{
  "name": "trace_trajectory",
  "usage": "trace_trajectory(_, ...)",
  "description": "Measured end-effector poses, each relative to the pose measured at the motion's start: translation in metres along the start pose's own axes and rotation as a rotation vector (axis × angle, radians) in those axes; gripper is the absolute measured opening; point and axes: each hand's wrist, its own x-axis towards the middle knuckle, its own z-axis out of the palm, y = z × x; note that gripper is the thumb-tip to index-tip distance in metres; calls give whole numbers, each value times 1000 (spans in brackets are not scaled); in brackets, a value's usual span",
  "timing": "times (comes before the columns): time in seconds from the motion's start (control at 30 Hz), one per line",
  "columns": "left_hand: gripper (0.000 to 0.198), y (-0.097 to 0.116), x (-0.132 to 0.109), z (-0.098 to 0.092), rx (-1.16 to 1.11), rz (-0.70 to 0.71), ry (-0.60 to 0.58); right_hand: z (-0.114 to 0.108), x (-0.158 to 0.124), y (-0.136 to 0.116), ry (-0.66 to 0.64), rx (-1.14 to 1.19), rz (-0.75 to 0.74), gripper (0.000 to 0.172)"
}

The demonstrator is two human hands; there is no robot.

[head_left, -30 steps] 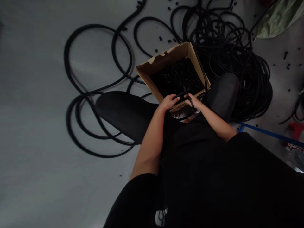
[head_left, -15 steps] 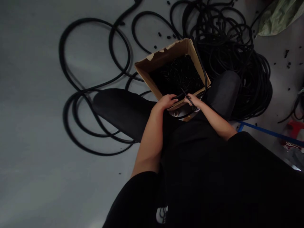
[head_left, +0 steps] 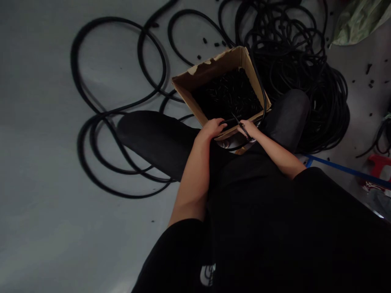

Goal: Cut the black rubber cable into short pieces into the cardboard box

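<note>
A cardboard box [head_left: 210,73] stands between my knees, full of short black rubber pieces [head_left: 227,93]. My left hand [head_left: 212,128] grips a black rubber cable [head_left: 227,121] over the box's near edge. My right hand [head_left: 249,129] holds a slim dark pointed tool [head_left: 241,126] against the same cable, possibly scissors; the dark picture hides its exact form. The cable curves from the box's right wall down past my right hand. Part of the box's near side is hidden by my hands.
Black cable loops [head_left: 119,106] lie on the grey floor at left, and a large tangled coil [head_left: 317,97] sits at right. Small black pieces [head_left: 369,81] are scattered about. A pale green sack [head_left: 359,22], blue bar [head_left: 348,171] and red object [head_left: 378,171] lie at right.
The whole view has drifted slightly up and left. My hands stay at the box's near edge, and the slim dark tool now shows more plainly by my right hand.
</note>
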Motion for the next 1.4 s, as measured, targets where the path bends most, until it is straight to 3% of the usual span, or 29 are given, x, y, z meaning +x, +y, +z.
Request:
trace_trajectory(0.27, 15, -2, 5, 4, -25, -9, 17, 6, 6, 15, -83, -42, 13, 22)
trace_trajectory(0.67, 18, -5, 9, 8, -13, -53, 101, 10, 7, 12, -126, -16, -7, 22)
trace_trajectory(0.83, 17, 4, 6, 8, -125, -33, 37, 10, 6, 7, -151, 21, -112, 25)
trace_trajectory(1.1, 17, 10, 4, 6, -104, 94, -110, 9, 11, 10, -108, 117, -188, 27)
trace_trajectory(1.4, 22, -2, 9, 10, -131, 138, -125, 13, 8, 7, -119, 82, -85, 24)
